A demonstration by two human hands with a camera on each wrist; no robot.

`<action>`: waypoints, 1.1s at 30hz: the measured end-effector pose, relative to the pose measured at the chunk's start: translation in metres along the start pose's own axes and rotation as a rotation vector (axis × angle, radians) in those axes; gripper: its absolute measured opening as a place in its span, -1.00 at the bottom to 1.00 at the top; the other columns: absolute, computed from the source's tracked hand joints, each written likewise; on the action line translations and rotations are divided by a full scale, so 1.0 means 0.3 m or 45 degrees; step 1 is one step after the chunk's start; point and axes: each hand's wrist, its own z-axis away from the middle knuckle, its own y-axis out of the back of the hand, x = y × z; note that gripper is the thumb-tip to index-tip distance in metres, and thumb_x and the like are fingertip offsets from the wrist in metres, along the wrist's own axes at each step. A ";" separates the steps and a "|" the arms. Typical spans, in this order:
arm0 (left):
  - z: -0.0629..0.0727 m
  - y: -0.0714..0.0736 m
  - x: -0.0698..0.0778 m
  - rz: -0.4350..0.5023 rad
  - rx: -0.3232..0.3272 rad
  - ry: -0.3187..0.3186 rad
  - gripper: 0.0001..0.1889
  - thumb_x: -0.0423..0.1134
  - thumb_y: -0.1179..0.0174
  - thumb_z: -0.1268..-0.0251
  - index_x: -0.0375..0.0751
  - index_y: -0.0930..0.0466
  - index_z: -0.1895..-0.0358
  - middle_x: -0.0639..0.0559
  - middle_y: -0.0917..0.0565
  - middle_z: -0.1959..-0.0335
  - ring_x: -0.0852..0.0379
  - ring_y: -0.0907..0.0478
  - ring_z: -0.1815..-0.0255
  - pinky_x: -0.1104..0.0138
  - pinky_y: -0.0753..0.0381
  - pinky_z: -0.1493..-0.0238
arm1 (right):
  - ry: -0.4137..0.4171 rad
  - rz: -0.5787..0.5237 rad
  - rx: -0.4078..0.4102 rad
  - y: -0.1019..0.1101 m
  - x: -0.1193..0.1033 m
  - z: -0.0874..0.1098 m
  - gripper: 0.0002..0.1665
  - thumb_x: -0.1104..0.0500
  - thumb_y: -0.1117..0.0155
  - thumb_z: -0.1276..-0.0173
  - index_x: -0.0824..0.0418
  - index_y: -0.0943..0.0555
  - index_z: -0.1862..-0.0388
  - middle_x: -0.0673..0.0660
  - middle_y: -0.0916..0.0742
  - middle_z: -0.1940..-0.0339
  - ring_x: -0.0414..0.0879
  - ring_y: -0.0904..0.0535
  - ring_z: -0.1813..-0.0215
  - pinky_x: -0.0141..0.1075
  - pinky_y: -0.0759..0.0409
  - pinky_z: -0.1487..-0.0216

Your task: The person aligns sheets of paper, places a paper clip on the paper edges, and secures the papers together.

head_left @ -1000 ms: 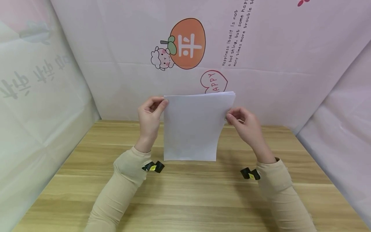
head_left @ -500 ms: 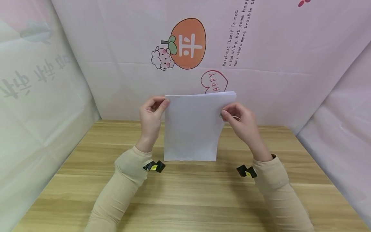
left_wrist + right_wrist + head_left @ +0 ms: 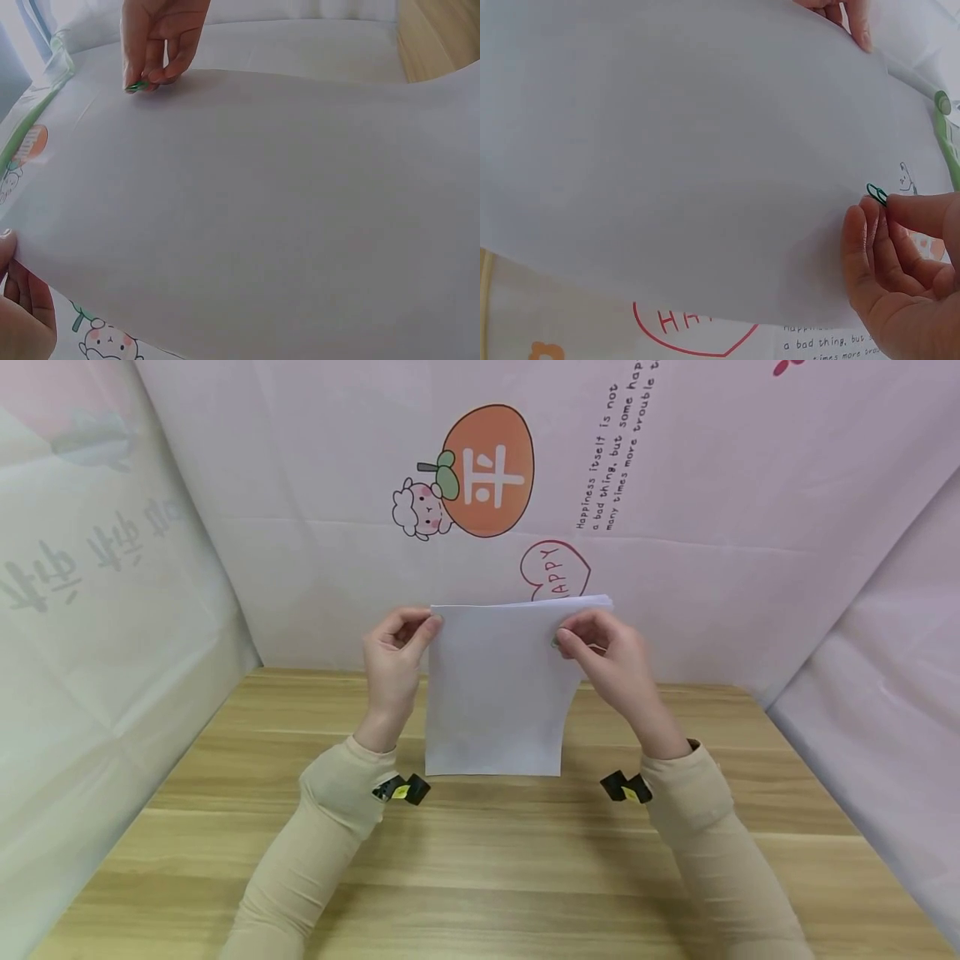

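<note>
A small stack of white paper sheets stands upright in the head view, its top edges slightly fanned at the right. My left hand pinches the upper left corner between thumb and fingers. In front of the upper right part is my right hand, its thumb and forefinger pinching a green paper clip. In the left wrist view the paper clip appears near the top edge of the sheets. Whether the clip touches the paper, I cannot tell.
The wooden table lies under both forearms. Behind it hangs a pale printed cloth with a cartoon and lettering, and similar cloth walls stand at either side. A small black camera sits at each wrist.
My right hand has moved left and slightly up, from beside the paper's right edge to in front of the sheets, carrying the paper clip. My left hand and the paper have barely shifted.
</note>
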 end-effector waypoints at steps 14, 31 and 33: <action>-0.003 -0.002 -0.007 0.006 0.026 -0.014 -0.89 -0.43 -0.31 -0.12 -0.44 -0.64 0.32 0.19 -0.64 0.43 0.26 -0.53 0.43 0.49 -0.51 0.34 | 0.109 -0.022 0.010 -0.030 -0.071 -0.037 -0.78 0.13 -0.26 -0.33 0.27 -0.59 0.18 0.13 -0.72 0.29 -0.29 -0.64 0.29 -0.47 -0.62 0.20; -0.001 -0.005 -0.007 -0.002 0.032 -0.023 -0.86 -0.42 -0.33 -0.10 -0.45 -0.64 0.31 0.03 -0.67 0.41 0.24 -0.56 0.40 0.47 -0.53 0.33 | 0.215 -0.068 0.015 -0.057 -0.144 -0.078 -0.82 0.18 -0.34 -0.25 0.27 -0.62 0.24 0.12 -0.75 0.35 -0.18 -0.67 0.34 -0.47 -0.63 0.24; -0.001 -0.006 -0.007 0.005 0.034 -0.020 -0.86 -0.43 -0.32 -0.10 -0.47 -0.63 0.31 0.06 -0.66 0.42 0.25 -0.56 0.40 0.48 -0.53 0.33 | 0.215 -0.062 0.015 -0.059 -0.153 -0.081 -0.82 0.19 -0.33 -0.26 0.27 -0.62 0.24 0.12 -0.75 0.35 -0.20 -0.67 0.34 -0.47 -0.63 0.24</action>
